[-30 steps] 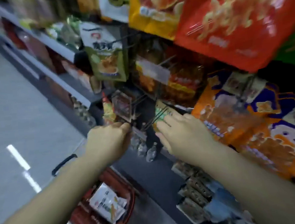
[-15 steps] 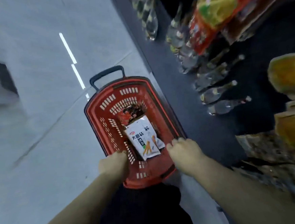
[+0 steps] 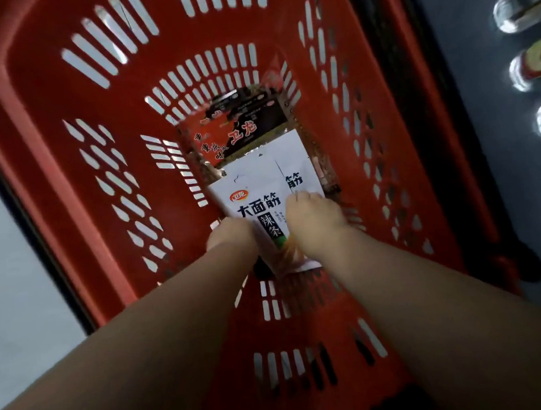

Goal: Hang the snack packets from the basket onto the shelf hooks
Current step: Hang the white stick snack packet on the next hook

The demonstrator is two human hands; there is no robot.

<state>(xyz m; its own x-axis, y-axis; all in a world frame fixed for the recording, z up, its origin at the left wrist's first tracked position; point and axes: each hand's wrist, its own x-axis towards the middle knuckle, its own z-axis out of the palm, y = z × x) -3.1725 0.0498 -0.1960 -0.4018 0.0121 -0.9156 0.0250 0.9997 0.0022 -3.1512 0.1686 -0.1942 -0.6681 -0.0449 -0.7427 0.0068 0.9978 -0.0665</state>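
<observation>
Both hands, half a second ago at the near rim of the basket [image 3: 397,149], now reach down to its floor; the view has closed in until the red walls fill the frame.

Item: white snack packet [image 3: 255,196], topmost of two overlapping white packets, lying flat on the basket floor, hang-hole end pointing away from the person. A second white packet [image 3: 295,170] shows from beneath its right edge; a red-and-black packet [image 3: 237,126] lies beyond, partly covered.

Handling (judged): light, thin, flexible foil pouch; likely slick and apt to slide off its neighbour. Best pinched at an edge or near the top seam, keeping the hole free for the hook.

Hands: left hand [image 3: 232,235] at the packet's lower left edge, right hand [image 3: 312,222] on its lower right part, fingertips over the print. Set apart, one on each side. Whether either has pinched the packet cannot be told; fingers are hidden under the knuckles.

Adjacent: bottles [image 3: 533,64] on the dark shelf base, right.
</observation>
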